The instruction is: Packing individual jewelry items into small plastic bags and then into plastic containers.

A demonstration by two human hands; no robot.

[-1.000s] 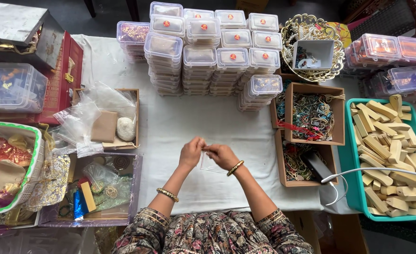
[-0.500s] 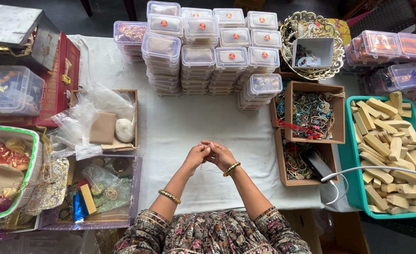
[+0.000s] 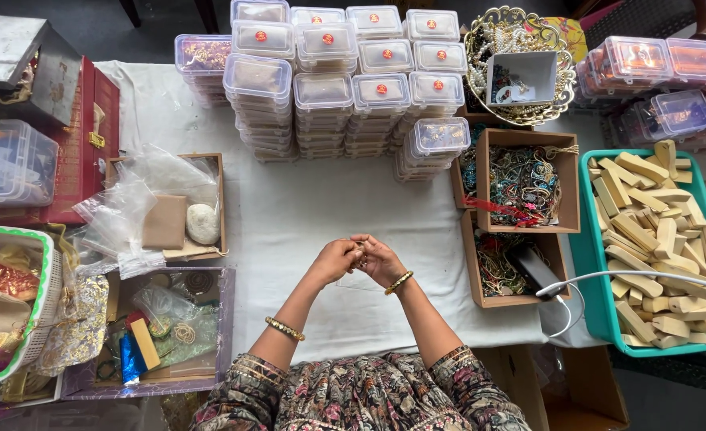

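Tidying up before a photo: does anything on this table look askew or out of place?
One stack of clear lidded boxes leans out of line beside the neat rows. A white cable trails across the teal tray.

My sleeves carry a dark floral print; a gold bangle sits on my right wrist. The counter has a white cloth. The tub is teal and its blocks pale tan. The clear boxes bear red dots. The case is red. The basket rim is green.
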